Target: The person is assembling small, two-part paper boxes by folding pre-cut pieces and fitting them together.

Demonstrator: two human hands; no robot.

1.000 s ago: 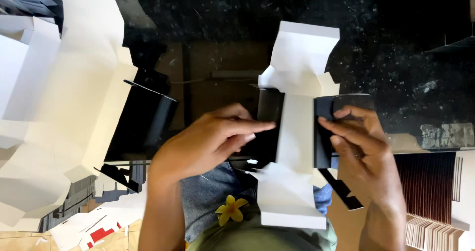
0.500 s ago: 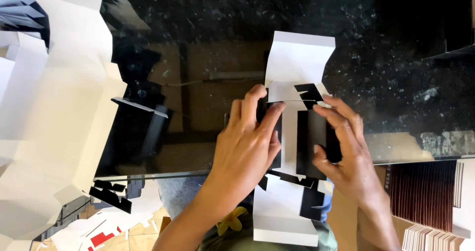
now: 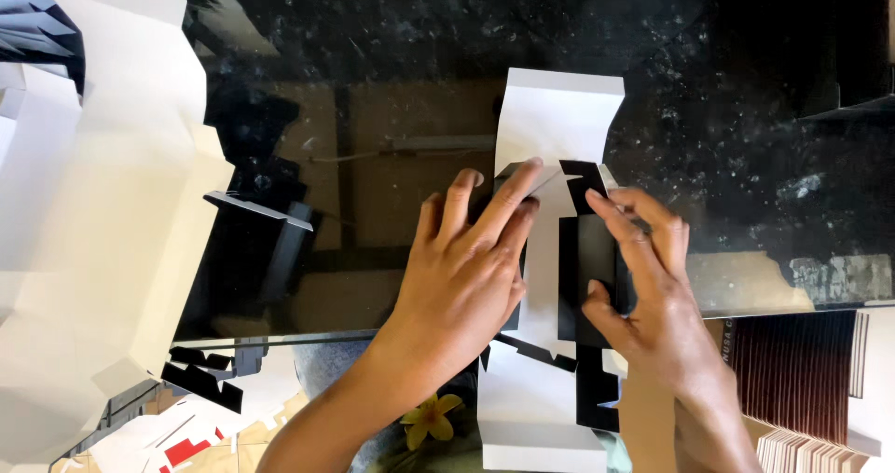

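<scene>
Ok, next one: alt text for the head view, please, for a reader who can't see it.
Seen from above, a left hand presses flat on a white and black die-cut cardboard blank on a dark glossy table, while the right hand folds its black side panel. A stack of white blanks lies at left.

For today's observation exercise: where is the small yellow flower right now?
In the head view the small yellow flower sits at the bottom edge, just left of centre, beneath the left forearm and left of the flat white-and-black cardboard box blank.
</scene>
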